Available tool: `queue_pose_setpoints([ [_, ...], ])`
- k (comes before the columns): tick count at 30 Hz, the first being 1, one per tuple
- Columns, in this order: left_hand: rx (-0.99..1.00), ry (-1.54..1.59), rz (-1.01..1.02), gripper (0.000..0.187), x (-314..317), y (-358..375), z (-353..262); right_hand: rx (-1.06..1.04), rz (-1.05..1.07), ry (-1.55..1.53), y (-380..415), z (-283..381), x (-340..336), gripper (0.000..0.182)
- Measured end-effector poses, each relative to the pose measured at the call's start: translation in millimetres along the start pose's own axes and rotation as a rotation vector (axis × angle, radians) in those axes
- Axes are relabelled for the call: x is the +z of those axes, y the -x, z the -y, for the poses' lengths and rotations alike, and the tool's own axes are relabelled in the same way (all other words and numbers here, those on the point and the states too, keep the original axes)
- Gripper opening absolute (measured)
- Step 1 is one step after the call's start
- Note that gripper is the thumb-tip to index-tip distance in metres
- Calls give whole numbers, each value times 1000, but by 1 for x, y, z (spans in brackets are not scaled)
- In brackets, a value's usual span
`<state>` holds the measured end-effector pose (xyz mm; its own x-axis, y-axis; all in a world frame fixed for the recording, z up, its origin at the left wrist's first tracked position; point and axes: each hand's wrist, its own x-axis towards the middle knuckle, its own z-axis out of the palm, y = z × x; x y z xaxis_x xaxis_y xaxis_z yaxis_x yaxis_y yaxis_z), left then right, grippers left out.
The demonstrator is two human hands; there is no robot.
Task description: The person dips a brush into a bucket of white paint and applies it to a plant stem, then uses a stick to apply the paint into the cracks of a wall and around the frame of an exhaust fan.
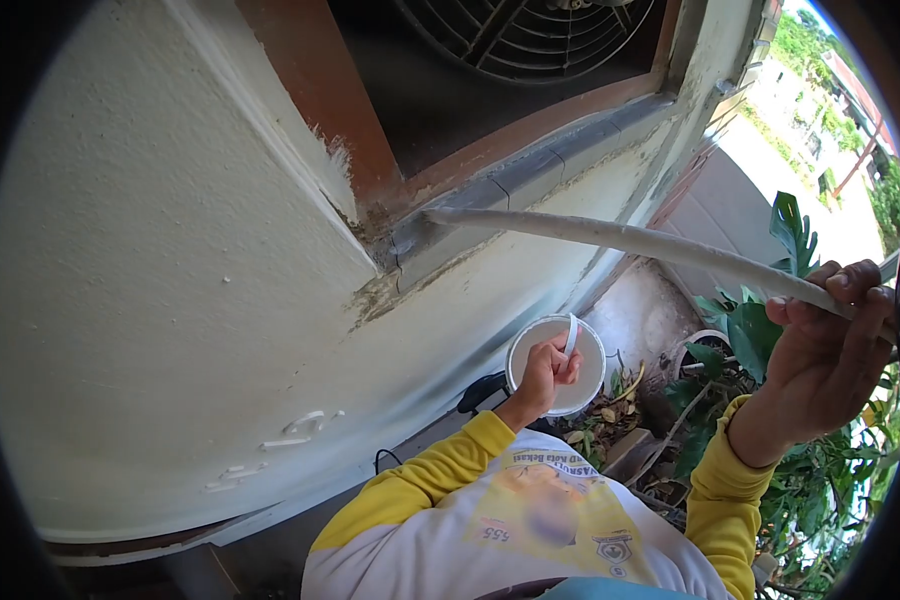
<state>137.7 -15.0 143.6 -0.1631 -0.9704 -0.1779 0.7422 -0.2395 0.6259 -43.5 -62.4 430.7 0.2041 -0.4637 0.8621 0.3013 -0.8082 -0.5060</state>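
My left hand is closed around the white handle of a round white bucket, in front of my body. Up at the right, my right hand grips a long pale pole with its fingers curled round it. The pole slants leftward across the wall, and its far end meets the grey sill below a reddish-brown window frame. Whether anything is fixed to that far end is too unclear to tell.
A rough off-white wall fills the left side. Behind the brown frame is a round fan grille. Green plants and a pot stand below my right hand. Dry leaves and dark pieces lie on the ground by the bucket.
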Motion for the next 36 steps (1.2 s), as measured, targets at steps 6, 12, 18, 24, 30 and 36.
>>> queue_pose_setpoints([
  [6, -5, 14, -1, 55, 0, -1, 2, 23, 125, -139, -2, 3, 26, 30],
  [12, 15, 57, 4, 53, 4, 0, -1, 13, 172, -65, -6, 1, 4, 28],
  [18, -2, 15, -10, 57, 4, -3, 2, -15, 294, -103, 5, 3, 4, 27],
  [24, -3, 6, -12, 57, 5, -4, 5, -68, 262, 13, 9, -7, -32, 14],
  [30, -19, 14, -9, 56, 4, -2, 6, -66, 159, 41, 18, -10, -76, 14],
  [36, -42, 68, -17, 57, 9, 0, 6, -88, 63, 156, 33, 11, -15, 10],
])
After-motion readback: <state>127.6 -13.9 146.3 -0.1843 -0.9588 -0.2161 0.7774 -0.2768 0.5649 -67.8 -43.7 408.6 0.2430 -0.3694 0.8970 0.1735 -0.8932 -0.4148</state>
